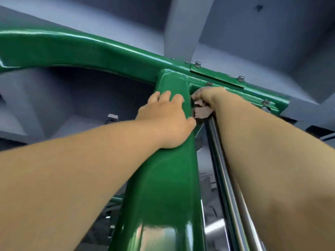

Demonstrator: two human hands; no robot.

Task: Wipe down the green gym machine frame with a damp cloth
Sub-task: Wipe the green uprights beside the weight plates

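A glossy green frame upright [163, 187] rises to meet a green crossbeam [76, 49] near the ceiling. My left hand [166, 122] rests on the upright just below the joint, fingers wrapped around its left side and thumb on the right edge. My right hand [208, 96] reaches up behind the upright at the joint and grips a bunched brownish cloth [203, 111], pressed against the frame's right side under the crossbeam. The fingers of my right hand are mostly hidden.
A bolted green plate [217, 75] with several silver bolts sits on the crossbeam to the right. Chrome guide rods [226, 187] run down right of the upright, under my right forearm. Grey ceiling beams [186, 24] are overhead.
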